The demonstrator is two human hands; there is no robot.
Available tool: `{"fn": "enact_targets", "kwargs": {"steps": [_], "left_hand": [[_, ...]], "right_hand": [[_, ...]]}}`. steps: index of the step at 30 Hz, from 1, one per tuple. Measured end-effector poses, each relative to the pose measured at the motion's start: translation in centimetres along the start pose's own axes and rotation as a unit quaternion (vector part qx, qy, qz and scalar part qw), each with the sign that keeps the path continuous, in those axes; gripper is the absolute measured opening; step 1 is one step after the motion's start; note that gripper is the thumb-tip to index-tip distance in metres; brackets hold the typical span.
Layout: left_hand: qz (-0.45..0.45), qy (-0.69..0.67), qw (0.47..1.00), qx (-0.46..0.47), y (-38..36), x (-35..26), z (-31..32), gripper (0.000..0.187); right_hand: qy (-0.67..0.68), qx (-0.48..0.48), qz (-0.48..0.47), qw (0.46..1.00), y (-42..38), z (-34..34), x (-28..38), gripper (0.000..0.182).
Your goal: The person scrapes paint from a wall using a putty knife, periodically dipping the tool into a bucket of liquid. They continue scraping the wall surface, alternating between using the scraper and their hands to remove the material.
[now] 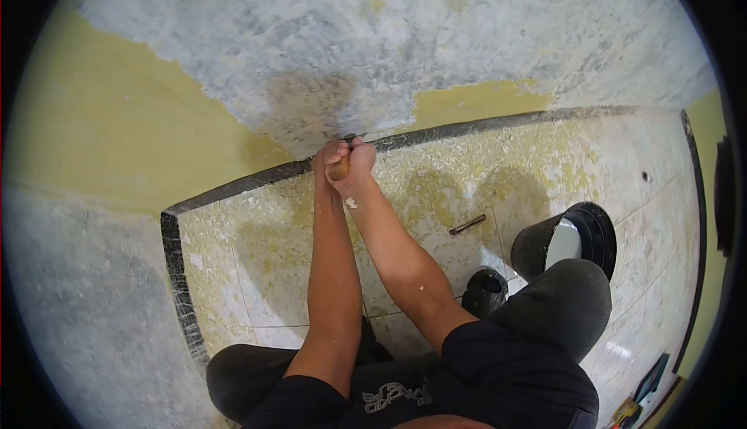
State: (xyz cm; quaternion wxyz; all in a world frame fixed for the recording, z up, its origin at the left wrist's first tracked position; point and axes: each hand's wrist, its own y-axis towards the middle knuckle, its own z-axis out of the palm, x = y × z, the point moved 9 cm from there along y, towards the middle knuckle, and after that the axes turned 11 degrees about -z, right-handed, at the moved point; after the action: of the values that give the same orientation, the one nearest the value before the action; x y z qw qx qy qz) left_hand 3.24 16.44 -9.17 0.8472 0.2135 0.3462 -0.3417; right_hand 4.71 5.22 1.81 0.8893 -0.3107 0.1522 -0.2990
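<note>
Both hands meet at the foot of the wall [233, 63], around the wooden handle of a scraper [339, 169]. My left hand [324, 157] is closed at the handle's left side, and my right hand [360, 161] wraps it from the right. The dark blade shows only slightly beyond the fingers, close to the dark baseboard [467, 128]. Yellow paint remains on parts of the wall around a bare grey-white area. A pale flake sticks to my right wrist.
Paint flakes cover the tiled floor [272, 301]. A thin dark tool [468, 224] lies right of my arms. A large black bucket [537, 248] with whitish contents and a small black container [484, 290] stand near my right knee. More tools [626, 412] lie at lower right.
</note>
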Motion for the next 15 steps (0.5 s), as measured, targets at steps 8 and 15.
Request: {"fn": "enact_targets", "kwargs": {"steps": [8,15], "left_hand": [[-0.17,0.012,0.968,-0.186,-0.2,0.8,0.0,0.012],[-0.251,0.024,0.922,-0.293,-2.6,0.0,2.2,0.012]], "right_hand": [[-0.005,-0.001,-0.021,1.0,-0.1,0.0,-0.3,0.036],[0.052,0.071,0.11,0.99,0.4,-1.2,0.7,0.042]]}}
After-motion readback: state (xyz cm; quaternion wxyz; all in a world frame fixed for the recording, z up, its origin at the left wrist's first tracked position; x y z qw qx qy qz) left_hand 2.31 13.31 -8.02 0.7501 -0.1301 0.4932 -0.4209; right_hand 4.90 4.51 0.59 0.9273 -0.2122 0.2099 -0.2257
